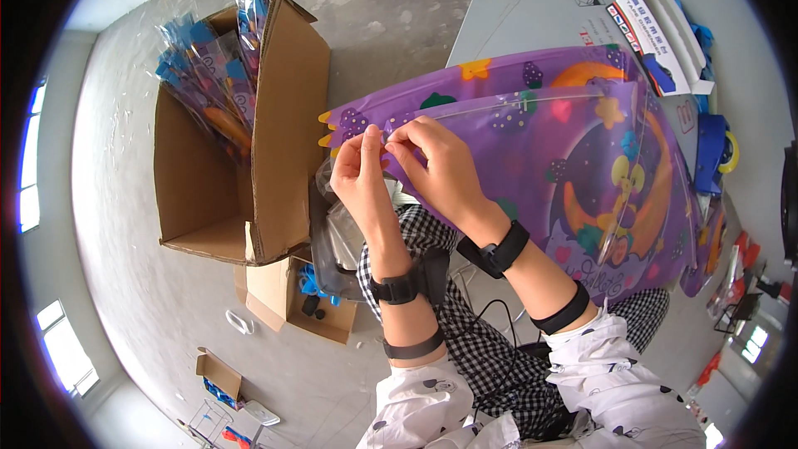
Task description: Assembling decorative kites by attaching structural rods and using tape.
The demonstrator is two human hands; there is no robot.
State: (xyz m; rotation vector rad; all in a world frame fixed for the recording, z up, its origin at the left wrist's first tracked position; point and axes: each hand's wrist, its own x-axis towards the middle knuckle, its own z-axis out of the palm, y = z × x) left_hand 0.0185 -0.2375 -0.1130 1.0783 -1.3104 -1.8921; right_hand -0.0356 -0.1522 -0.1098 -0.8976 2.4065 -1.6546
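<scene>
Left hand [359, 162]: thumb and forefinger pinched at a purple moon-print sheet [532, 158].
Right hand [436, 160]: fingertips pinched just alongside; anything gripped, unclear.

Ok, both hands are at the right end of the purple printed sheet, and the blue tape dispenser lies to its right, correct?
Not quite: the head view shows the left hand and right hand at the left end of the purple printed sheet. The blue tape dispenser does lie to its right.

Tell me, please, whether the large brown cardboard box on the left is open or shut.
Open: the large brown cardboard box shows its inside, and clear plastic packages stick out past its rim.
</scene>
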